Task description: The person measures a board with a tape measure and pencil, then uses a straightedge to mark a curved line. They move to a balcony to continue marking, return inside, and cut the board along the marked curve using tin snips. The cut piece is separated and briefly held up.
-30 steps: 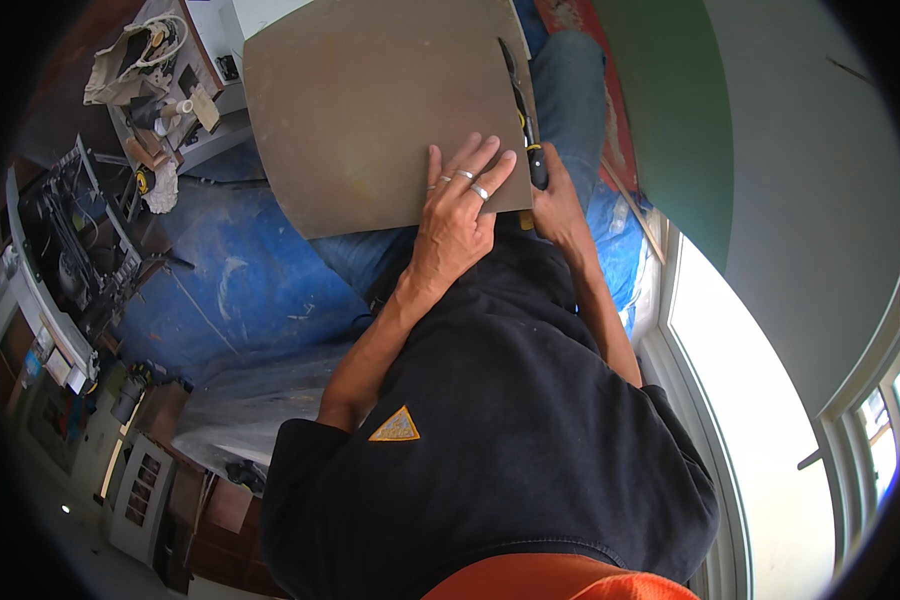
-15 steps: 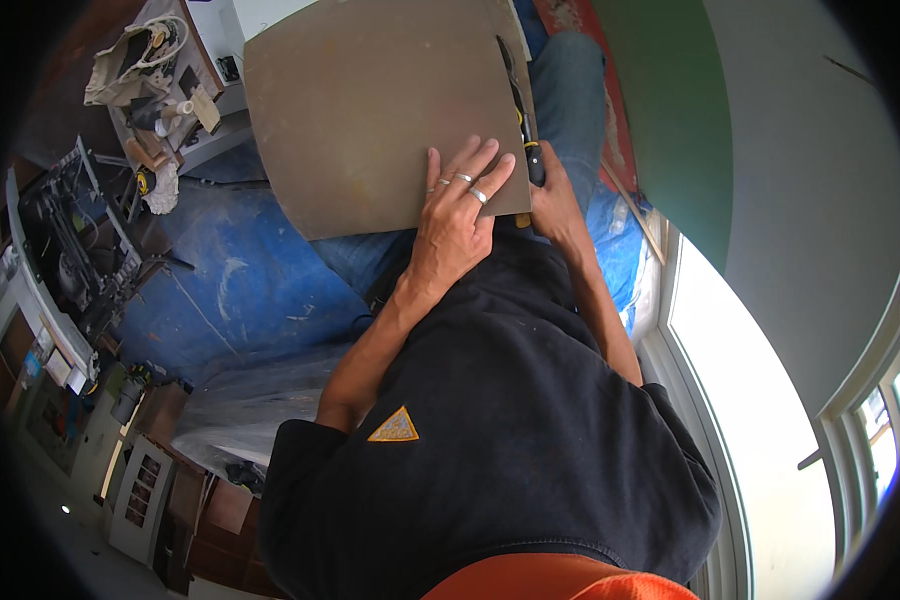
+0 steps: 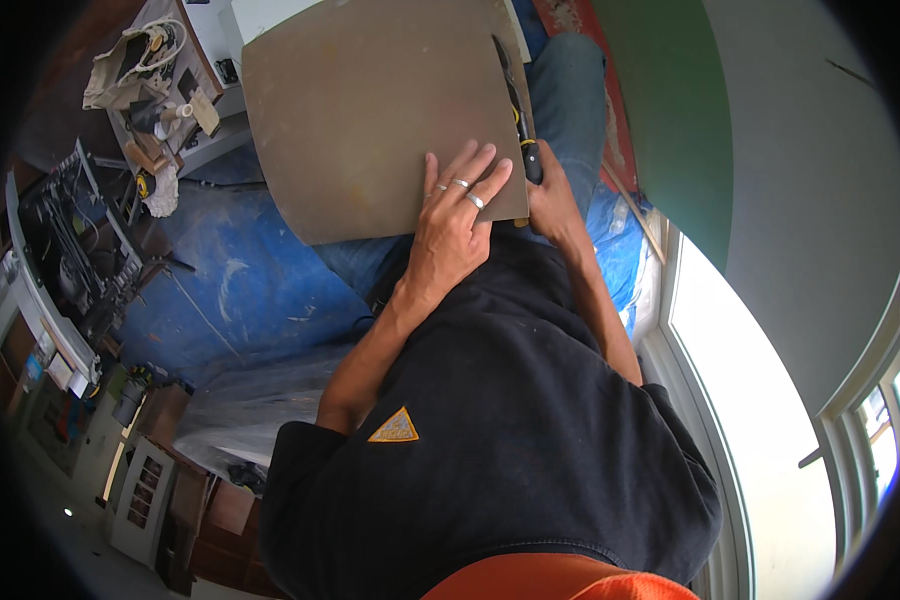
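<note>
At the near edge there was an orange cap (image 3: 560, 578), and just beyond it the black shirt (image 3: 540, 430) of the person, with a triangular patch (image 3: 395, 426) on its left side. Both bare forearms reached forward from this shirt.

The left hand (image 3: 450, 228) was not grasping anything: it rested, palm down and with the fingers spread, upon the near right part of a brown sheet (image 3: 360, 120). Silver rings (image 3: 475, 200) were on its fingers. The right hand (image 3: 557, 205) was at the right edge of the same sheet, and it was closed around the black handle of a tool (image 3: 533, 165), which had a yellow band. Most of its fingers were hidden, so I cannot tell exactly how they were placed. The slim dark part of the tool pointed to the far side, along the right margin of the sheet.

The sheet lay in front of the person, above the lap, and one leg in blue jeans (image 3: 570, 100) showed to the right of it. On the left, a blue covering (image 3: 240, 285) was spread on the floor. Farther left stood a dark metal frame (image 3: 85, 250), and at the far left a pale bag (image 3: 115, 80) lay on a surface. To the far right there was a green panel (image 3: 675, 100).
</note>
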Demonstrator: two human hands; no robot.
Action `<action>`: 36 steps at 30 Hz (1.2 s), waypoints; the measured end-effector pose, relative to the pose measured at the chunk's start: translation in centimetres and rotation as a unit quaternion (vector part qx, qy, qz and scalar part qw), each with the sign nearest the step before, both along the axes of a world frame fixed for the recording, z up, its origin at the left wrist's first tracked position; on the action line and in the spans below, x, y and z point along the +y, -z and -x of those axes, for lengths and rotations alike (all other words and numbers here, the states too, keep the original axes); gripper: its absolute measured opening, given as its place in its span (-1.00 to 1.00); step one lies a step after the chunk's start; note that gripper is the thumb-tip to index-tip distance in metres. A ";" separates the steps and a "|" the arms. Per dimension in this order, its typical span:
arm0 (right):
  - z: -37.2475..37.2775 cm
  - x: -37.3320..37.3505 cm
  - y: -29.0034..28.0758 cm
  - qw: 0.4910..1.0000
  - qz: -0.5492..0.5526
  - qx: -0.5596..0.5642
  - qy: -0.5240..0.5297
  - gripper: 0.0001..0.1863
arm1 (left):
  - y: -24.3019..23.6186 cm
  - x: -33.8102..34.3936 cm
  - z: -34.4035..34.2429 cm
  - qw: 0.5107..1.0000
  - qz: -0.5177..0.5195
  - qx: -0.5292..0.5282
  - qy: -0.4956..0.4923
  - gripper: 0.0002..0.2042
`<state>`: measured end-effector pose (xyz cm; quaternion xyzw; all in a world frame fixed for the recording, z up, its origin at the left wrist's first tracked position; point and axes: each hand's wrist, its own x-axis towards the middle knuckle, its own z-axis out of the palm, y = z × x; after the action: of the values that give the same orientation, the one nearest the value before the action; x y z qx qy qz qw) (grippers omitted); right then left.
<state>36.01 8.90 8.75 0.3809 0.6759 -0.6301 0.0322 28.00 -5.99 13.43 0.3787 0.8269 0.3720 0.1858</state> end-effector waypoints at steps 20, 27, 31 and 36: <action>0.6 -0.4 0.3 0.999 0.035 -0.016 0.014 -0.53 | -0.1 -0.3 0.0 1.000 0.006 -0.009 -0.009 -0.44; 0.8 -0.4 0.1 0.999 0.028 -0.022 0.010 -0.53 | -0.1 -0.4 0.0 1.000 0.007 -0.007 -0.009 -0.45; 0.9 -0.5 0.0 0.999 0.025 -0.024 0.010 -0.54 | -0.1 -0.4 0.1 1.000 0.007 -0.005 -0.010 -0.45; 1.3 -0.2 0.5 0.999 0.037 0.009 0.012 -0.54 | -0.3 -0.5 0.1 1.000 0.009 -0.002 -0.008 -0.46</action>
<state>34.74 8.66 8.22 0.3819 0.6478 -0.6584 0.0320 27.95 -6.52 13.70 0.3695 0.8329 0.3665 0.1882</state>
